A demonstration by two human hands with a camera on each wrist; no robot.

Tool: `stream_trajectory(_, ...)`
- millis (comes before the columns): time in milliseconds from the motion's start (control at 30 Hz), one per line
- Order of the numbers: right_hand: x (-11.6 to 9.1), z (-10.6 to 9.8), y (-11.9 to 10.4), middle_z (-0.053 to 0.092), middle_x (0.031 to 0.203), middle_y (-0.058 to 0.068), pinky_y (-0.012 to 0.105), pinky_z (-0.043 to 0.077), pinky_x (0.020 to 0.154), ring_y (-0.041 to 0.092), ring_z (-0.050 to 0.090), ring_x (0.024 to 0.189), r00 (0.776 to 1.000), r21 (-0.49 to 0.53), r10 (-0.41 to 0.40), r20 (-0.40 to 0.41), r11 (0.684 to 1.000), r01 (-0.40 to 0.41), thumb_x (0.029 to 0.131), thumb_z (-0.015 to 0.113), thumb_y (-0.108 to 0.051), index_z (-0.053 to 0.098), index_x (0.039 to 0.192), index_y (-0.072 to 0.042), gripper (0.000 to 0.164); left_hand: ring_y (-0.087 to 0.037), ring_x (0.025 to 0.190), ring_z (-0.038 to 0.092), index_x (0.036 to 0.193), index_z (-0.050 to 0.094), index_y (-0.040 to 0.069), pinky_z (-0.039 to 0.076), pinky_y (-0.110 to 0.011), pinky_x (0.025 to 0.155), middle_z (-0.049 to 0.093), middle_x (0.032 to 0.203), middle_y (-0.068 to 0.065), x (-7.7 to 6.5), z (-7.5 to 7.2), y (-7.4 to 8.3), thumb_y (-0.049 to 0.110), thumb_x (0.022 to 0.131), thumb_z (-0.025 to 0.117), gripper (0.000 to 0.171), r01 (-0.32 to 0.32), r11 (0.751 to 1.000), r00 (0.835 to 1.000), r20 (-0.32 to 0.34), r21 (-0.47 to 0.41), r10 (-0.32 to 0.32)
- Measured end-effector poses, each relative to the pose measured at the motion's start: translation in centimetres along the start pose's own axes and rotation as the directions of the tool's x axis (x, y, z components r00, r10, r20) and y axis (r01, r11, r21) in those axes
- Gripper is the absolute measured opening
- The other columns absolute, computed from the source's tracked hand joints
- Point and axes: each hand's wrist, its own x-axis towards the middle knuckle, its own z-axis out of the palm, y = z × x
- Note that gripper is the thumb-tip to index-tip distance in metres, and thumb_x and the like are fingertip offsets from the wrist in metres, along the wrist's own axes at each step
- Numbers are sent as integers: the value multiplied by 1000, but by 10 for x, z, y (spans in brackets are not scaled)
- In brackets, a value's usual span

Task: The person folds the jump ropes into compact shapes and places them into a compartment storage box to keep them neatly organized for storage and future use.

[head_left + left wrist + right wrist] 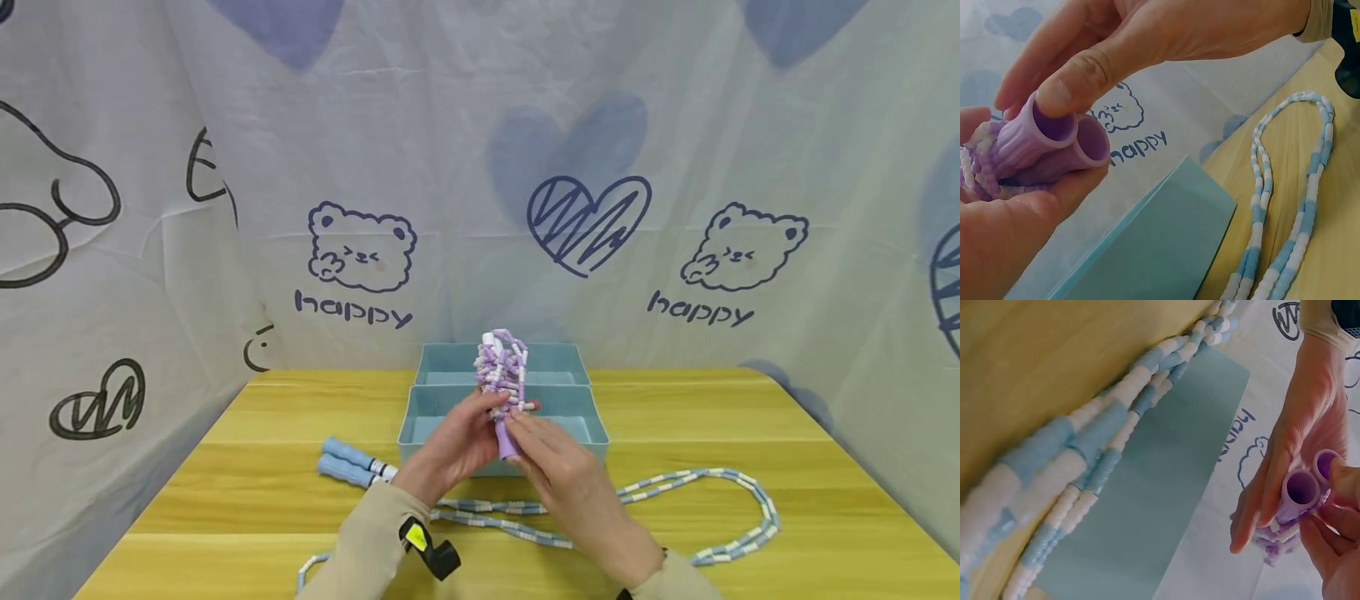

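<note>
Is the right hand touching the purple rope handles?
Touching. The left wrist view shows the right hand with its thumb pressed on the rim of the purple rope handles.

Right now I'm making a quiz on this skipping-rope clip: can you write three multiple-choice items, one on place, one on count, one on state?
1. Where does the blue-and-white beaded skipping rope lie?
A. in a tray
B. on the yellow wooden table
C. in a hand

2. How many teal plastic trays stand on the table?
A. one
B. two
C. three

3. How is the purple-and-white beaded skipping rope kept?
A. bundled, gripped by the left hand and right hand
B. stretched flat
C. knotted to the blue one

Answers: 1 B, it snakes across the tabletop. 2 B, one sits behind the other. 3 A, both hands grip its paired handles.
</note>
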Motion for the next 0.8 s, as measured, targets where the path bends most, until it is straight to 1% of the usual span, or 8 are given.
stream_trajectory(133, 0, 3, 0, 64, 126, 16, 36, 50, 92, 29, 63, 113, 996, -19, -63, -57, 998, 62, 105, 44, -26, 64, 126, 4, 41, -34, 117, 57, 152, 19, 14, 49, -42, 95, 43, 139, -28, 1, 1, -2, 11, 100, 51, 61, -2, 1000, 1000, -12, 27, 3)
stream_trajectory(233, 0, 4, 1, 65, 124, 15, 35, 50, 92, 29, 63, 112, 995, -11, -79, -61, 997, 78, 105, 46, -25, 64, 124, 4, 40, -30, 108, 62, 151, 20, 10, 51, -39, 91, 49, 134, -26, 2, 2, -4, 8, 99, 53, 62, -3, 999, 1000, -14, 49, 3)
stream_trajectory(367, -1, 4, 2, 65, 125, 13, 32, 49, 93, 28, 61, 115, 999, 31, -43, -24, 999, 44, 103, 50, -29, 65, 125, 2, 40, -28, 101, 66, 151, 19, 7, 53, -38, 88, 52, 131, -27, 3, 0, -3, 6, 99, 53, 62, -3, 997, 1000, 11, 76, 2)
stream_trajectory(467, -2, 1, 4, 66, 123, 10, 30, 50, 92, 25, 62, 114, 1000, 113, -7, 17, 994, 5, 100, 59, -26, 66, 124, 0, 36, -27, 97, 67, 149, 24, 5, 55, -38, 84, 55, 130, -26, 2, -6, -1, 5, 98, 54, 60, 8, 987, 1000, 18, 158, -11)
stream_trajectory(567, -2, -4, 8, 69, 119, 5, 28, 52, 89, 21, 65, 109, 996, 244, 59, 68, 967, -74, 96, 65, -16, 69, 122, -4, 29, -25, 93, 68, 146, 30, 5, 55, -38, 82, 58, 127, -24, 2, -11, 3, 4, 95, 57, 58, 20, 963, 999, 38, 270, -31)
stream_trajectory(667, 1, -11, 13, 70, 115, 0, 27, 53, 85, 16, 67, 104, 979, 369, 177, 106, 907, -204, 95, 65, -10, 71, 119, -8, 25, -27, 91, 68, 142, 35, 3, 54, -42, 85, 60, 122, -23, 0, -14, 11, 6, 94, 60, 54, 11, 934, 995, 86, 358, -45)
stream_trajectory(733, 3, -15, 18, 71, 112, -3, 28, 55, 82, 14, 68, 102, 956, 394, 265, 125, 871, -293, 97, 63, -12, 72, 117, -9, 22, -30, 91, 69, 139, 39, 3, 53, -47, 87, 60, 121, -24, -1, -16, 17, 7, 94, 61, 50, 5, 921, 992, 114, 390, -54)
stream_trajectory(800, 6, -19, 24, 71, 111, -4, 31, 55, 81, 14, 67, 103, 928, 355, 343, 147, 857, -373, 99, 60, -17, 72, 118, -10, 23, -33, 91, 69, 138, 40, 4, 52, -52, 88, 60, 120, -23, -3, -18, 22, 7, 94, 62, 49, 6, 909, 991, 122, 417, -63)
